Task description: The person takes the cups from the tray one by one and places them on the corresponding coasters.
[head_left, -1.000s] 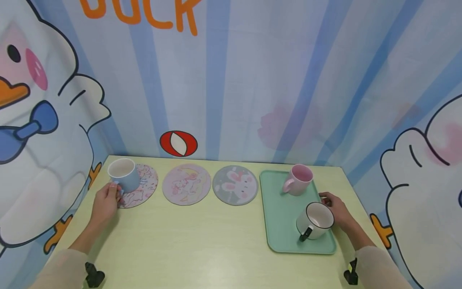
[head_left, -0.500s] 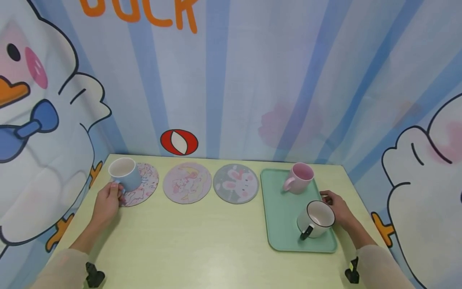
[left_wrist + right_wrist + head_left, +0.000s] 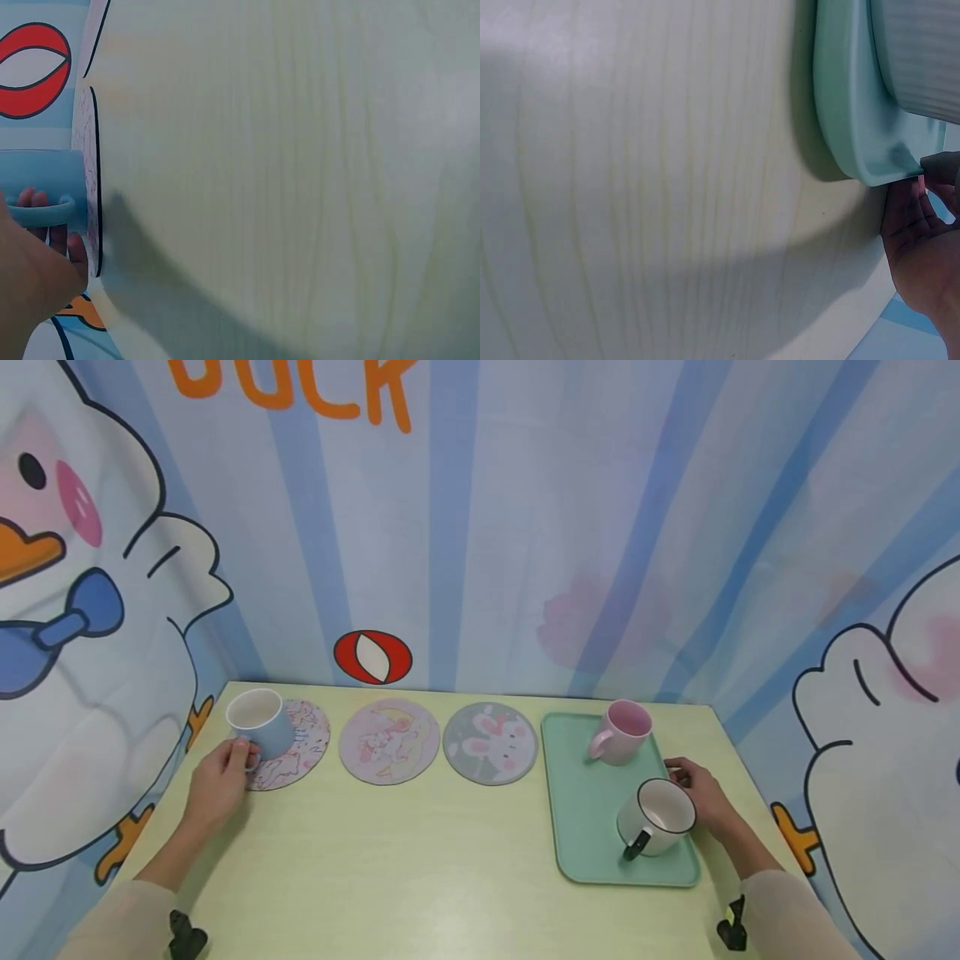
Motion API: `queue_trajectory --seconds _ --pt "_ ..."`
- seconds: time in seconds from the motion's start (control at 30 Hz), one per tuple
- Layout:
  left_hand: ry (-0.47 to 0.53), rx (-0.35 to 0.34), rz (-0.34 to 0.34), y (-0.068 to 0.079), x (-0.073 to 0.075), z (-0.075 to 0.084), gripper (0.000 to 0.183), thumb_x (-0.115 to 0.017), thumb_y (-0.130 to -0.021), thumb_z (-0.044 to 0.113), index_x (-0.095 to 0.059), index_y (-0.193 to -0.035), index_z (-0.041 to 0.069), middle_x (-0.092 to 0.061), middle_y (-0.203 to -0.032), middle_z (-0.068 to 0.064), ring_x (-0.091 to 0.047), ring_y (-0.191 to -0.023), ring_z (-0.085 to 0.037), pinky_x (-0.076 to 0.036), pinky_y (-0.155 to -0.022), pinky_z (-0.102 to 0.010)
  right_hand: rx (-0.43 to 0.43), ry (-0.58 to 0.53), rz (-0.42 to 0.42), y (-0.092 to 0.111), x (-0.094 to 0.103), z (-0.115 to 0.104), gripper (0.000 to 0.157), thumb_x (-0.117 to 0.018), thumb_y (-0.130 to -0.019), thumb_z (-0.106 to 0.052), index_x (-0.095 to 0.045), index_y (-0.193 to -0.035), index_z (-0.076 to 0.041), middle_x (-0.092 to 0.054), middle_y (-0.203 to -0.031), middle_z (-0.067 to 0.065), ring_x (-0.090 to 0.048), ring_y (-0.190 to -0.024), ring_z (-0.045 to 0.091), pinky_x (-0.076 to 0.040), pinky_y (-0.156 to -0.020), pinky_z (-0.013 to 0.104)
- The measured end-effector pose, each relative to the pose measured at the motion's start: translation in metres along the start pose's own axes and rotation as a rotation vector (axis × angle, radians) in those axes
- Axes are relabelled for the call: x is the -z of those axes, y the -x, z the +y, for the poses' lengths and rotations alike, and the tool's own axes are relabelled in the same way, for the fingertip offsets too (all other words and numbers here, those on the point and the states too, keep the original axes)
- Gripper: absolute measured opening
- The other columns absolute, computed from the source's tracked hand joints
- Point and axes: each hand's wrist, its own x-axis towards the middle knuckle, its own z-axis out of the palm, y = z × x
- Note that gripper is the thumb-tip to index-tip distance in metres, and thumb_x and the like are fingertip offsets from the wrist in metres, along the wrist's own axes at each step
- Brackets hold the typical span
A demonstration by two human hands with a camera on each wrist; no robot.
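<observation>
A light blue mug (image 3: 268,731) stands upright on the left part of a round pink patterned coaster (image 3: 307,747). My left hand (image 3: 217,779) is at the mug's handle; in the left wrist view, fingertips show through the loop of the handle (image 3: 41,216). On the right, my right hand (image 3: 701,789) pinches the right rim of a green tray (image 3: 588,852), thumb on top and fingers beneath. A white mug (image 3: 643,821) with a dark rim and black-marked handle stands on the tray close to that hand. A pink mug (image 3: 618,745) sits at the tray's back.
Between the left coaster and the tray lie a pink coaster (image 3: 388,760) and a grey bunny coaster (image 3: 490,745), flat along the back of the pale yellow table (image 3: 420,860). A blue striped cloth backdrop (image 3: 502,527) hangs behind the table.
My left wrist has shifted slightly left, with the fingers still at the mug's handle. The mugs, the tray and my right hand stay in place.
</observation>
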Motion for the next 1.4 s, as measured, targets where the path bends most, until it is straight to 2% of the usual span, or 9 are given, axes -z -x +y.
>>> queue_trajectory --seconds 0.1,0.33,0.6,0.73,0.9,1.1,1.2,1.3,1.4 --pt "-0.012 0.038 0.006 0.000 0.006 0.002 0.066 -0.029 -0.115 0.050 -0.062 -0.128 -0.006 -0.064 -0.125 -0.028 -0.056 -0.113 -0.040 -0.044 -0.091 -0.053 -0.002 0.003 -0.004 -0.001 0.000 0.001 0.036 -0.057 -0.108 -0.006 -0.054 -0.137 0.015 -0.062 -0.101 0.017 -0.055 -0.089 0.021 -0.047 -0.077 0.034" --pt "-0.080 0.053 0.034 0.004 0.021 0.007 0.070 -0.029 -0.114 0.052 -0.058 -0.132 -0.010 -0.061 -0.121 -0.031 -0.056 -0.104 -0.043 -0.042 -0.078 -0.049 0.026 0.003 0.002 -0.002 0.000 0.002 0.035 -0.058 -0.107 -0.005 -0.055 -0.135 0.015 -0.064 -0.099 0.017 -0.057 -0.088 0.020 -0.048 -0.078 0.036" --pt "-0.033 -0.011 0.061 0.007 0.033 0.022 0.069 -0.031 -0.115 0.049 -0.053 -0.141 -0.011 -0.058 -0.134 -0.033 -0.051 -0.128 -0.052 -0.042 -0.100 -0.068 0.011 0.006 -0.003 -0.001 0.001 0.001 0.037 -0.058 -0.108 -0.006 -0.054 -0.137 0.015 -0.064 -0.101 0.017 -0.058 -0.089 0.020 -0.048 -0.079 0.037" --pt "-0.012 -0.086 0.112 0.008 0.033 0.030 0.062 -0.037 -0.115 0.044 -0.053 -0.144 -0.008 -0.060 -0.135 -0.029 -0.055 -0.127 -0.047 -0.048 -0.095 -0.044 0.006 0.004 -0.006 -0.001 0.002 0.001 0.037 -0.058 -0.108 -0.006 -0.053 -0.138 0.016 -0.064 -0.102 0.018 -0.058 -0.091 0.022 -0.048 -0.079 0.038" --pt "0.006 -0.163 0.155 0.011 0.028 0.048 0.053 -0.043 -0.115 0.041 -0.060 -0.138 -0.004 -0.066 -0.131 -0.021 -0.061 -0.121 -0.039 -0.039 -0.084 -0.012 -0.003 -0.002 -0.010 -0.001 -0.001 0.001 0.038 -0.058 -0.108 -0.006 -0.052 -0.138 0.015 -0.063 -0.102 0.017 -0.057 -0.090 0.023 -0.047 -0.079 0.039" --pt "0.035 -0.273 0.079 0.017 0.021 0.073 0.048 -0.045 -0.115 0.036 -0.060 -0.141 -0.001 -0.066 -0.133 -0.020 -0.061 -0.117 -0.036 -0.040 -0.084 -0.009 0.001 -0.007 -0.008 0.001 -0.002 -0.001 0.036 -0.058 -0.107 -0.004 -0.053 -0.137 0.016 -0.063 -0.101 0.017 -0.056 -0.089 0.023 -0.047 -0.077 0.036" --pt "0.050 -0.294 0.001 0.018 0.016 0.082 0.049 -0.044 -0.116 0.037 -0.056 -0.145 -0.001 -0.063 -0.139 -0.020 -0.057 -0.127 -0.037 -0.042 -0.093 -0.019 0.010 -0.005 -0.003 0.000 -0.001 -0.003 0.036 -0.058 -0.106 -0.004 -0.053 -0.136 0.016 -0.063 -0.100 0.016 -0.056 -0.088 0.023 -0.046 -0.077 0.035" --pt "0.073 -0.299 -0.119 0.019 0.011 0.090 0.055 -0.038 -0.117 0.038 -0.048 -0.152 -0.003 -0.057 -0.146 -0.024 -0.051 -0.135 -0.041 -0.045 -0.109 -0.043 0.012 -0.002 0.001 0.000 0.000 -0.003 0.036 -0.059 -0.106 -0.004 -0.054 -0.136 0.016 -0.063 -0.099 0.016 -0.055 -0.088 0.023 -0.046 -0.076 0.034" --pt "0.107 -0.281 -0.230 0.020 0.005 0.097 0.060 -0.030 -0.118 0.039 -0.039 -0.157 -0.005 -0.049 -0.154 -0.027 -0.045 -0.142 -0.046 -0.037 -0.115 -0.066 0.005 -0.004 -0.002 0.000 0.000 -0.002 0.037 -0.060 -0.106 -0.004 -0.054 -0.136 0.015 -0.063 -0.100 0.016 -0.055 -0.089 0.022 -0.046 -0.076 0.034"
